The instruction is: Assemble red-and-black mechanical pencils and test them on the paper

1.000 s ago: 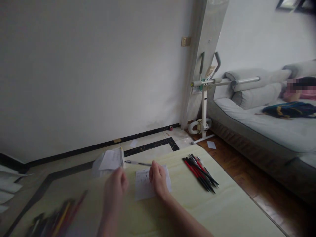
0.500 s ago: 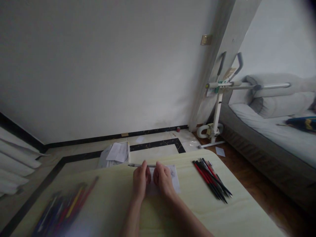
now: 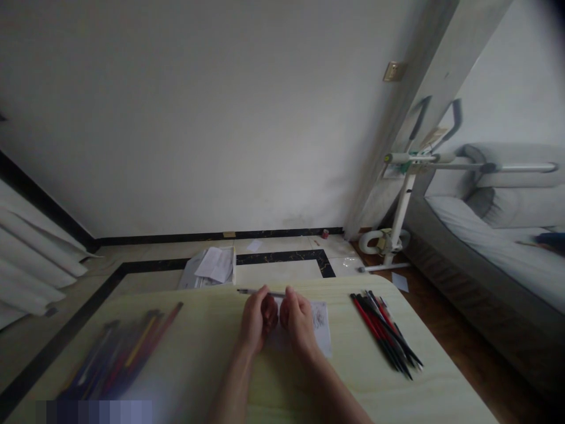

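Note:
A slim pen (image 3: 249,291) lies level across the tips of both my hands, its dark end sticking out to the left. My left hand (image 3: 256,319) is closed, thumb pressed on the pen near its middle. Beside it, my right hand (image 3: 299,321) grips the other end between thumb and curled fingers. A small gap separates the two hands. Under them is a white sheet of paper (image 3: 323,335) with dark scribbles at its right side, partly covered by my hands and wrists.
On the right of the pale wooden table (image 3: 344,383) lies a bunch of black and red pens (image 3: 384,335). A blurred group of coloured pens (image 3: 119,353) lies on the left. Past the far edge stands a box of papers (image 3: 214,265); exercise equipment (image 3: 399,212) and a sofa (image 3: 441,235) are at right.
The view has turned slightly, so the table and room sit a little farther right in the picture. Both hands keep the same hold on the pen.

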The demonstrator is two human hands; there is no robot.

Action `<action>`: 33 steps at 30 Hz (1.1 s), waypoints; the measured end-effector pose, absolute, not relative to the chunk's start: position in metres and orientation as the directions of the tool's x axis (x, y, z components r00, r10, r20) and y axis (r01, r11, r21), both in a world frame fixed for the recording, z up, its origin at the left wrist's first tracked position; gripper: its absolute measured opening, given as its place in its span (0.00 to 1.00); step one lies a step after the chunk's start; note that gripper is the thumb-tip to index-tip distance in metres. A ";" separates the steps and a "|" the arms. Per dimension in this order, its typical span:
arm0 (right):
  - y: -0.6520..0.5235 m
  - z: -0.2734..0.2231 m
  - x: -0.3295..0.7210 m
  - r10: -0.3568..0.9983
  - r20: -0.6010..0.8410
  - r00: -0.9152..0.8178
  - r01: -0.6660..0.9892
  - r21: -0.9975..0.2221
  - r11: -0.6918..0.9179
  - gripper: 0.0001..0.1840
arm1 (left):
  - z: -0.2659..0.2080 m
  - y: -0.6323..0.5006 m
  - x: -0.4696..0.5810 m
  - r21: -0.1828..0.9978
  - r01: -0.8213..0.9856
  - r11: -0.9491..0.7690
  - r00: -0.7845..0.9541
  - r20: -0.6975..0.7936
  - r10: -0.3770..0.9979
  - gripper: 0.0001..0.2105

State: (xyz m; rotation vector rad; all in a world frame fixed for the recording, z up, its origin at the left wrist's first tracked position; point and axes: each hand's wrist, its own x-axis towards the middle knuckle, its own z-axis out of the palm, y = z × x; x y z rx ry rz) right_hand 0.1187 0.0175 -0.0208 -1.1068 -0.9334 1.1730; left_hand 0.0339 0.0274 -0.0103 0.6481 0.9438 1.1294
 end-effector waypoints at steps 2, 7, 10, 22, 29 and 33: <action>0.017 -0.020 0.118 0.981 0.013 0.193 -0.165 -0.985 0.046 0.26 | -0.011 0.027 0.034 0.817 -0.476 0.325 0.141 -0.294 0.945 0.22; 0.013 -0.013 0.115 0.968 0.076 0.238 -0.062 -0.994 0.093 0.24 | -0.011 0.027 0.033 0.788 -0.523 0.326 0.151 -0.292 0.945 0.21; 0.012 -0.011 0.113 0.972 0.067 0.223 -0.075 -0.994 0.086 0.24 | -0.012 0.028 0.034 0.797 -0.512 0.320 0.111 -0.308 0.945 0.22; 0.014 -0.022 0.112 0.967 0.145 0.209 0.110 -0.986 0.124 0.23 | -0.010 0.030 0.036 0.810 -0.477 0.341 0.060 -0.357 0.932 0.24; 0.010 -0.020 0.115 0.962 0.215 0.171 0.277 -0.947 0.163 0.20 | -0.010 0.030 0.035 0.764 -0.543 0.347 0.047 -0.385 0.922 0.24; 0.009 -0.020 0.116 0.950 0.266 0.162 0.363 -0.912 0.194 0.19 | -0.006 0.029 0.035 0.734 -0.588 0.341 0.058 -0.382 0.922 0.24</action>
